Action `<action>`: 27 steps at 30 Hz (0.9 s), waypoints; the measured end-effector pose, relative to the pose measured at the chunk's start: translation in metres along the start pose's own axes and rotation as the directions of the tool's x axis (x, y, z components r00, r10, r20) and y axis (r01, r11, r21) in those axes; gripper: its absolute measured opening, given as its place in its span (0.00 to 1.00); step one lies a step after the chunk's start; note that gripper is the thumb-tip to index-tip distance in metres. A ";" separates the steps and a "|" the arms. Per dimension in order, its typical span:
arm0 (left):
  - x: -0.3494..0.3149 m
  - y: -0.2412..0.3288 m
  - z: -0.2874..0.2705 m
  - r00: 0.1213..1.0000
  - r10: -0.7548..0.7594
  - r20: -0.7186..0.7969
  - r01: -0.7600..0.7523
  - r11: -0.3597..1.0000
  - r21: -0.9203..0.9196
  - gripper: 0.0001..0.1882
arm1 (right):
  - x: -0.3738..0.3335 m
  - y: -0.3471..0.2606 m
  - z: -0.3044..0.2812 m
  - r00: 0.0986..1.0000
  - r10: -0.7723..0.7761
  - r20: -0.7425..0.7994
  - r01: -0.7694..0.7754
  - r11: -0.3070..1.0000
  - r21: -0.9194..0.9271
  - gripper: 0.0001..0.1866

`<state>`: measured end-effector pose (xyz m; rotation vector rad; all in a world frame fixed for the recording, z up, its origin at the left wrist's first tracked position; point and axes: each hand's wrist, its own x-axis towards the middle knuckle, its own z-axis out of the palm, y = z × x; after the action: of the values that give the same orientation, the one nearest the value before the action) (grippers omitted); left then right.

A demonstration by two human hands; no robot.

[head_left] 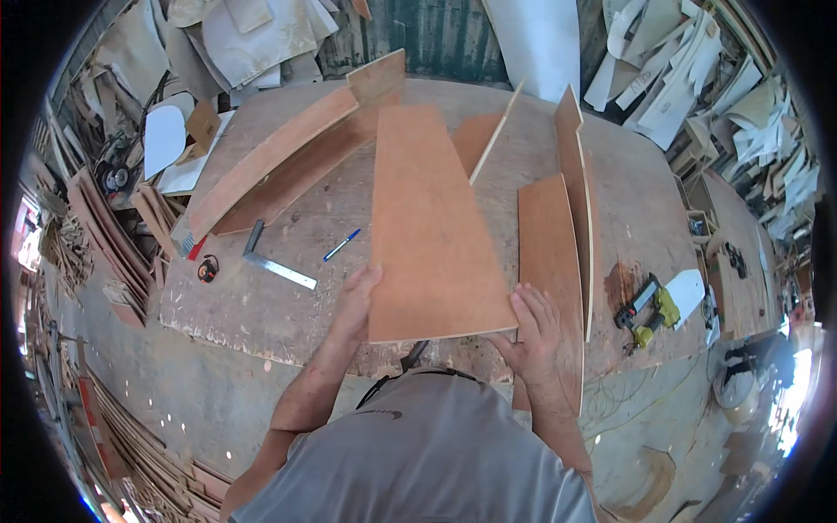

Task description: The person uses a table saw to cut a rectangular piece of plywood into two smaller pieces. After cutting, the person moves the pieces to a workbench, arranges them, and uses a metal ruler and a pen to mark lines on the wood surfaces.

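Note:
A tapered reddish-brown plywood panel [432, 227] is held up in front of me over the workbench, its wide end toward my body. My left hand [355, 301] grips its left edge near the lower corner; part of those fingers is hidden behind it. At the lower right corner, my right hand [534, 333] is closed on the panel with the thumb along the near edge. To the left of the panel lie a blue pen [341, 245] and a carpenter's square [277, 265] with a metal blade. A tape measure [207, 268] rests farther left.
Joined boards [279, 152] stand at the back left of the workbench [641, 200]. More plywood panels [551, 235] stand and lean to the right. A green-and-black nail gun [649, 312] sits near the right front. Offcut sheets [261, 39] pile up behind.

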<state>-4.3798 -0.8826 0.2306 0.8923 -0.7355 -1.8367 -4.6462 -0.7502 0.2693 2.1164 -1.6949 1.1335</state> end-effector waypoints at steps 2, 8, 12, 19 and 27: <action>-0.002 -0.001 -0.026 0.999 -0.029 0.022 0.031 0.997 -0.069 0.15 | -0.016 0.002 0.012 0.995 0.096 0.024 -0.098 0.992 0.077 0.39; -0.011 -0.015 -0.039 0.987 -0.162 -0.003 0.162 0.987 -0.004 0.19 | -0.030 0.005 0.036 0.980 0.168 0.102 -0.186 0.962 0.200 0.41; -0.015 -0.018 -0.053 0.987 -0.154 -0.037 0.153 0.988 -0.013 0.20 | -0.001 0.003 0.046 0.985 -0.041 0.166 -0.002 0.968 0.251 0.31; -0.022 0.014 -0.033 0.981 -0.171 -0.087 0.166 0.984 -0.066 0.22 | 0.025 0.000 0.053 0.980 -0.109 0.167 0.030 0.907 0.419 0.20; 0.018 0.000 -0.053 0.956 0.236 -0.176 -0.208 0.965 0.162 0.23 | 0.110 0.005 0.058 0.999 0.031 -0.022 -0.007 0.713 0.702 0.17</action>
<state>-4.3415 -0.9047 0.1964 1.0202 -0.8155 -1.4904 -4.6208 -0.8679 0.3016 2.4415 -1.3854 2.0716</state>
